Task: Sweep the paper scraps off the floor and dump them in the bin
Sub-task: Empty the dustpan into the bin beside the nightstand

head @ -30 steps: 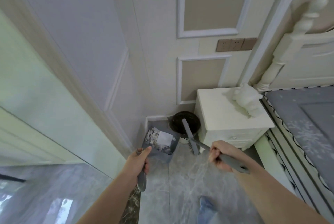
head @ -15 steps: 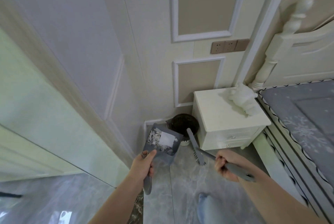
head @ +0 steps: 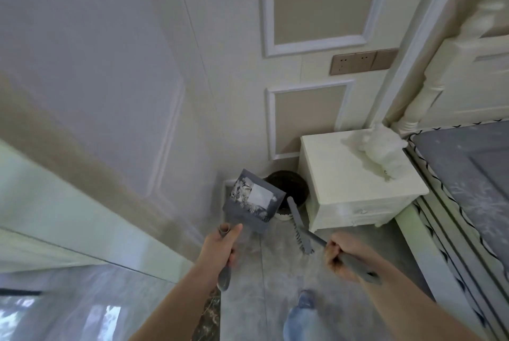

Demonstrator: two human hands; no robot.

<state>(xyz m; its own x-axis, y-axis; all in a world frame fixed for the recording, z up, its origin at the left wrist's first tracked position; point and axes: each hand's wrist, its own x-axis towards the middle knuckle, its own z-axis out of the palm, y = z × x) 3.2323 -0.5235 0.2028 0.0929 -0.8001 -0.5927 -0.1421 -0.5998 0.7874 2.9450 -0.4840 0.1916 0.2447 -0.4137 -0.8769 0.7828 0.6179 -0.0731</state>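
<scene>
Fingers (head: pixel 230 254) curled round dustpan (head: pixel 249 209) handle, others (head: pixel 334 258) round brush (head: pixel 301 232) handle.

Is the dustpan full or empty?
Not empty. The dustpan holds white and grey paper scraps, one big white piece on top. The left hand holds it beside the dark bin.
</scene>
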